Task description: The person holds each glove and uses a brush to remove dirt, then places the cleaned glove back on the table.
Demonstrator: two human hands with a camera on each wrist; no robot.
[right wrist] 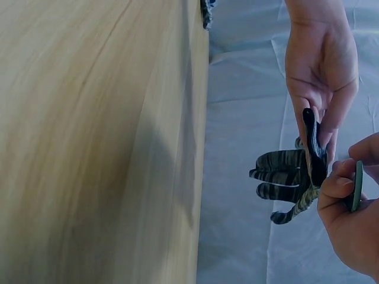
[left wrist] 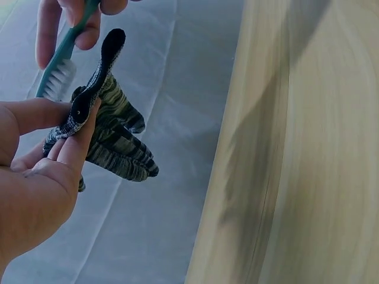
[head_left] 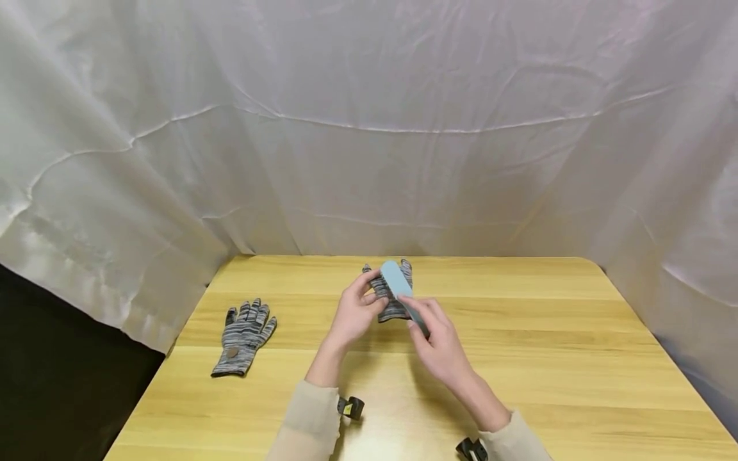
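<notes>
A grey-and-black knit glove (left wrist: 121, 139) hangs above the table, its cuff pinched between the thumb and fingers of my left hand (left wrist: 41, 171). My right hand (head_left: 441, 342) grips the handle of a light blue brush (head_left: 396, 279). In the left wrist view the brush's white bristles (left wrist: 59, 80) face the glove near the cuff; whether they touch it I cannot tell. From the right wrist view, the glove's fingers (right wrist: 278, 168) dangle free, and only the end of the brush handle (right wrist: 357, 186) shows in my right hand.
A second matching glove (head_left: 245, 336) lies flat at the table's left, with a small brown patch near its cuff. The wooden table (head_left: 548, 358) ends at a pale hanging curtain (head_left: 369, 179) behind and at the sides. Each wrist wears a small black camera (head_left: 352, 407).
</notes>
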